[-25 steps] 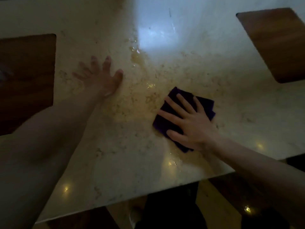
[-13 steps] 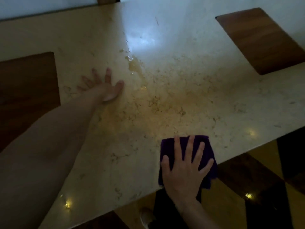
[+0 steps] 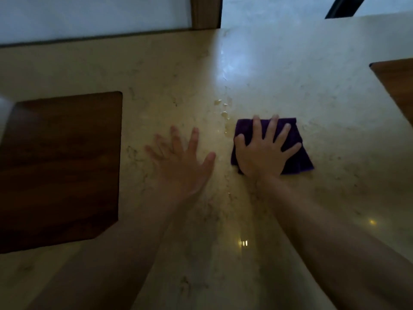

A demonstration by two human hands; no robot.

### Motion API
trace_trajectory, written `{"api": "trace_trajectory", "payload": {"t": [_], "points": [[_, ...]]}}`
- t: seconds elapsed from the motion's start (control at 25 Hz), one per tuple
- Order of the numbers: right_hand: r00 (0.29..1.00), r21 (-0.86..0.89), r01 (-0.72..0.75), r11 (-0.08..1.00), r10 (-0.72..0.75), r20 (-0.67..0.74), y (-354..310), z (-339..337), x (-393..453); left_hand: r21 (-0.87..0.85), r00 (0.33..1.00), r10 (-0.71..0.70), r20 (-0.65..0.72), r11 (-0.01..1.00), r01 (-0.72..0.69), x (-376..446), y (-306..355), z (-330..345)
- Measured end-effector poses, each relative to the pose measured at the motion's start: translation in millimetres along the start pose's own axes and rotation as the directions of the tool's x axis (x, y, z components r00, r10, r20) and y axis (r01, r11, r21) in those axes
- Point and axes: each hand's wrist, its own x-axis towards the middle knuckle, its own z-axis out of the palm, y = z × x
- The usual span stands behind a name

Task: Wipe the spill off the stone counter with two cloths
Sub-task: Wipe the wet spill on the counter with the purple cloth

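A: Pressing the purple cloth (image 3: 295, 142) flat with the right hand (image 3: 263, 153), fingers (image 3: 271, 128) spread straight across it, not curling round it. Sitting now mid-surface, well back from the near edge where it was hanging half a second ago.

B: Meaning a fresh stroke, probably. Pushing away toward the far side again after dragging back to the near edge.

A: Looking that way. Lying just right of the spill (image 3: 224, 113), a string of droplets and a wet streak, its left edge almost touching the streak. Not yet reaching the beads on the far side.

B: And the left hand (image 3: 181, 166)?

A: Resting flat on the stone surface (image 3: 335, 97), fingers open and fanned, holding nothing. Bracing rather than wiping, and barely shifting over the last second apart from the change in viewpoint.

B: Finding a second cloth anywhere?

A: Not seeing one. Only the purple one in view.

B: Reading any labels, brands, writing?

A: Nothing legible. Only dark wooden panels (image 3: 60, 168) set into the stone at left and at the far right, and window glare on the polish.
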Motion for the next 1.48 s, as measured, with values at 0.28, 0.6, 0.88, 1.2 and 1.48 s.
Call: {"api": "trace_trajectory", "payload": {"t": [0.28, 0.6, 0.88, 1.2, 1.48], "points": [[0.987, 0.007, 0.153, 0.988, -0.153, 0.053, -90, -18, 224, -0.024, 0.999, 0.009, -0.034, 1.0, -0.01, -3, 1, -8], [0.947, -0.001, 0.315, 0.949, -0.314, 0.072, -159, -22, 328, 0.01, 0.999, 0.013, -0.043, 1.0, -0.013, -4, 1, -7], [0.791, -0.068, 0.609, 0.79, -0.598, 0.134, -134, -18, 260, 0.03, 0.999, 0.031, -0.021, 0.999, -0.031, -10, -1, -9], [0.666, -0.065, 0.744, 0.665, -0.729, 0.159, -33, -13, 78, -0.103, 1.0, -0.001, -0.011, 0.995, 0.0, -10, -3, -15], [0.694, -0.108, 0.714, 0.692, -0.68, 0.237, 86, -12, -138, -0.485, 0.994, 0.104, 0.015, 0.87, -0.084, -34, -73, -37]]}}
